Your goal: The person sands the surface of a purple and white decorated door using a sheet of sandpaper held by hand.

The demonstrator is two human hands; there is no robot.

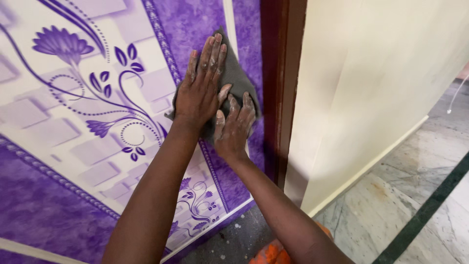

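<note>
Both hands, left (195, 95) and right (233, 128), flat with fingers spread on grey cloth (238, 78) against purple flowered door (73, 122) beside wooden frame (276, 88): best pressed evenly, wiped in overlapping strokes.

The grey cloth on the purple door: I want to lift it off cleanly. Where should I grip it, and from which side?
Pinch the grey cloth at its free top corner, coming from above: both the left hand and right hand press flat over its middle and lower part.
</note>
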